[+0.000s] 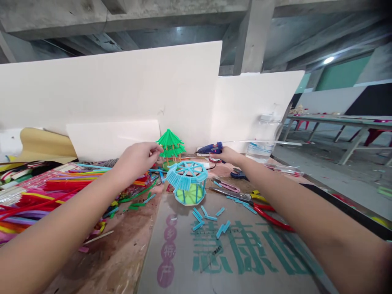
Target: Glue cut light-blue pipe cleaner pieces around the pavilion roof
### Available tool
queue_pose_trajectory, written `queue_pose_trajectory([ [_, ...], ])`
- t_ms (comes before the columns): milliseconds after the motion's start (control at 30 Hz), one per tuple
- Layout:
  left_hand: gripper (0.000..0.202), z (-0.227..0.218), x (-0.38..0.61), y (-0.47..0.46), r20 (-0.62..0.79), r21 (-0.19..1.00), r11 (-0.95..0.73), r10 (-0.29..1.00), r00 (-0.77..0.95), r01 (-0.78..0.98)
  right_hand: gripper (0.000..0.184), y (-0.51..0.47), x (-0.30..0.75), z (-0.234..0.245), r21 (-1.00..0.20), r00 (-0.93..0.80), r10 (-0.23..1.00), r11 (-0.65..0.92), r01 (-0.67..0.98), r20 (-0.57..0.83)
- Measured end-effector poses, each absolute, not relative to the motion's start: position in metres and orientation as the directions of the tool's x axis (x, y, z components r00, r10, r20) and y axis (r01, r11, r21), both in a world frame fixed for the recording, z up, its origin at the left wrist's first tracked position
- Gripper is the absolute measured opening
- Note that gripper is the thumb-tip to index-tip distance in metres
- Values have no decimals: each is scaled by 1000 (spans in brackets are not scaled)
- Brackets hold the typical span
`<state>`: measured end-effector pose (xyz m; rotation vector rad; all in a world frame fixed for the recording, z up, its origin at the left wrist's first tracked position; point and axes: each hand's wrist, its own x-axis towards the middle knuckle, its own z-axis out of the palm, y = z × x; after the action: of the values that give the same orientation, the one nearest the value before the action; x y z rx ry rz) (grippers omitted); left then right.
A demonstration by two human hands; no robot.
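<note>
My right hand point(229, 155) is wrapped round a dark blue glue gun point(211, 148), its nozzle facing left; a long clear glue stick point(269, 142) runs out of its back. My left hand point(142, 156) is closed in a pinch beside a green tiered pagoda model point(171, 143). What its fingertips hold, if anything, is too small to make out, and I cannot tell if they touch the pagoda. Between and below my hands stands a light blue pavilion model point(190, 179) with a spoked top, partly covered with blue strips. Short blue pieces point(210, 217) lie in front of it.
Colourful pipe cleaners point(33, 204) are heaped at left. Scissors with red and yellow handles point(254, 200), dark pliers point(239, 174) and a pink clip-like tool point(228, 186) lie at right. Behind stand a clear plastic bottle point(261, 136) and white boards point(137, 90). A printed grey sheet point(180, 261) covers the front.
</note>
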<state>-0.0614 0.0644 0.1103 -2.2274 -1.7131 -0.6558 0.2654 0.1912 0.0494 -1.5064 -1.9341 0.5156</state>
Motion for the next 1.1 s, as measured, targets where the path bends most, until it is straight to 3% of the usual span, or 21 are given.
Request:
queue_pose_trajectory([
  [167, 36, 93, -62, 118, 475, -54, -269, 840, 261, 962, 24, 215, 264, 17, -565, -129, 984, 175, 806, 121],
  [333, 41, 74, -43, 139, 441, -173, -222, 854, 277, 960, 24, 215, 268, 15, -451, -191, 979, 205, 868, 79],
  [533, 34, 69, -38, 146, 433, -282, -183, 852, 295, 942, 38, 185, 278, 35, -241, -193, 968, 229, 943, 162],
  [633, 35, 65, -43, 154, 435, -255, -198, 851, 295, 947, 21, 155, 278, 48, -160, -181, 960, 217, 963, 214],
  [700, 39, 62, -47, 158, 434, -225, -232, 846, 311, 946, 23, 138, 267, 57, -147, -206, 938, 254, 956, 278],
  [733, 40, 61, -49, 160, 431, -207, -249, 845, 316, 946, 26, 134, 257, 62, -202, -235, 916, 309, 929, 324],
  [767, 41, 61, -50, 160, 431, -189, -259, 845, 317, 947, 28, 133, 245, 65, -333, -233, 917, 341, 879, 323],
  [833, 41, 60, -51, 160, 439, -157, -258, 847, 301, 953, 26, 142, 216, 68, -695, -306, 941, 314, 646, 140],
  [867, 41, 60, -51, 159, 445, -144, -249, 848, 288, 958, 22, 150, 201, 68, -850, -305, 952, 185, 492, 30],
  [1100, 39, 59, -50, 155, 457, -100, -258, 846, 275, 961, 31, 208, 137, 47, -974, -346, 922, -108, 197, -172],
])
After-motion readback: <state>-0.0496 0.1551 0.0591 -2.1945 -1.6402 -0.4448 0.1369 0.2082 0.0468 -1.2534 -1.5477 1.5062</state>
